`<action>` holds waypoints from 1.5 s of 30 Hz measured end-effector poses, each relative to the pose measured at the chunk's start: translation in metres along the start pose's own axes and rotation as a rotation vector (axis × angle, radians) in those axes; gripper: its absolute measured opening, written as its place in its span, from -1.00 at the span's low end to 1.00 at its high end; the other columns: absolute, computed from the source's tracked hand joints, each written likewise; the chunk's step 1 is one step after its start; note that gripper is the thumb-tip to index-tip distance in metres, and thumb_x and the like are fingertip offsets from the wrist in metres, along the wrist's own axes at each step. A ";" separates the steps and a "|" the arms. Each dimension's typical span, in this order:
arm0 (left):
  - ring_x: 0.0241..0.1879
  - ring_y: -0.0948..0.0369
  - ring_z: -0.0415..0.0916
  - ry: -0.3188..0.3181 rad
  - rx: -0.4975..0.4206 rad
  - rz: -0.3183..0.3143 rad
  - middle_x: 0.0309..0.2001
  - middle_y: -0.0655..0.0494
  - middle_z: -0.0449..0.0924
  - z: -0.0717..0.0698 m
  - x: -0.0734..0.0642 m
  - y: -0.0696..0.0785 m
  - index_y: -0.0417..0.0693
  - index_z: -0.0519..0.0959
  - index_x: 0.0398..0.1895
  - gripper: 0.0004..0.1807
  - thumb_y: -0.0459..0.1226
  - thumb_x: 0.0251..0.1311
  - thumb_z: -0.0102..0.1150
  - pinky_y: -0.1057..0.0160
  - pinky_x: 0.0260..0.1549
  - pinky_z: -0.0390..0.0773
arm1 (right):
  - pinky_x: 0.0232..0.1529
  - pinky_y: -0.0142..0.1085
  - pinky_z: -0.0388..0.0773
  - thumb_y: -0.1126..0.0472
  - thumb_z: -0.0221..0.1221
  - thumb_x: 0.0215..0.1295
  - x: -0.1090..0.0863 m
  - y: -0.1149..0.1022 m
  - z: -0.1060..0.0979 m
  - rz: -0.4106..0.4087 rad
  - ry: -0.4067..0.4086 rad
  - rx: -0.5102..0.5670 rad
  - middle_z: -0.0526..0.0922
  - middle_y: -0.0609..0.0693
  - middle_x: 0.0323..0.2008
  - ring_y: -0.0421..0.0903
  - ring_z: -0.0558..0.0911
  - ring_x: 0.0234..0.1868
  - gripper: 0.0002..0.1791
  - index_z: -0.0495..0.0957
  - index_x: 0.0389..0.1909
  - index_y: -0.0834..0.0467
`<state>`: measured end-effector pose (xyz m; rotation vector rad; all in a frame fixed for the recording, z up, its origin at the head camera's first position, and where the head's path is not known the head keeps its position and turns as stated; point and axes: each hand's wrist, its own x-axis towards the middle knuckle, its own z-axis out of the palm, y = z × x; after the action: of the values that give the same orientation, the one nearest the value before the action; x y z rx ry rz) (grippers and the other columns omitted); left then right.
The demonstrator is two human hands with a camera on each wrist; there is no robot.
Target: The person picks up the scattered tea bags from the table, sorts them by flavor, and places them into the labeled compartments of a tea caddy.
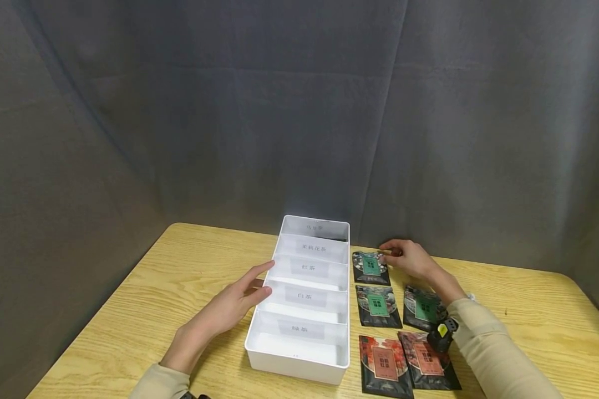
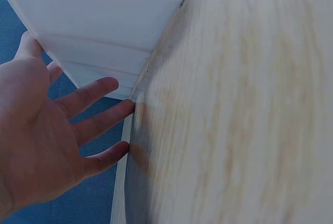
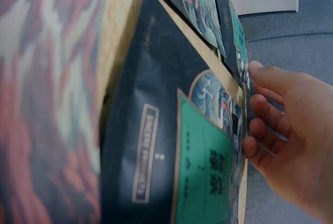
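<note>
A long white box (image 1: 297,368) with several labelled compartments stands mid-table. My left hand (image 1: 232,302) touches its left rim with fingers spread; in the left wrist view the same hand (image 2: 49,130) has its lower fingers extended by the box's side wall. At the far right of the box, my right hand (image 1: 411,259) is at the right edge of a black tea packet (image 1: 371,267) with a green label, which lies on the table. The right wrist view shows that hand (image 3: 296,125) with thumb tip at the packet's edge and the other fingers loosely bent.
Nearer lie two more green-labelled tea packets, one left (image 1: 378,306) and one under the right forearm (image 1: 423,307). Two red-labelled packets (image 1: 385,366) overlap at the front right. Something dark (image 1: 331,239) lies in the farthest compartment. A grey curtain (image 1: 259,138) hangs behind the table.
</note>
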<state>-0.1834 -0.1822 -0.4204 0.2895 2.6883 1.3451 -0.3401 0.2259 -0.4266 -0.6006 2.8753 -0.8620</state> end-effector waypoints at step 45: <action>0.26 0.13 0.44 -0.030 -0.023 -0.006 0.21 0.11 0.53 -0.008 -0.009 0.003 0.57 0.10 0.50 -0.37 0.17 0.41 -0.02 -0.06 0.25 0.45 | -0.21 -0.26 0.43 0.16 0.24 0.37 -0.002 0.001 -0.006 0.110 -0.173 0.251 0.59 0.08 -0.22 -0.06 0.47 -0.25 -0.72 0.57 -0.08 0.29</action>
<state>-0.1761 -0.1887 -0.4134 0.2971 2.6461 1.3578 -0.3398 0.2306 -0.4225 -0.4602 2.5660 -1.0743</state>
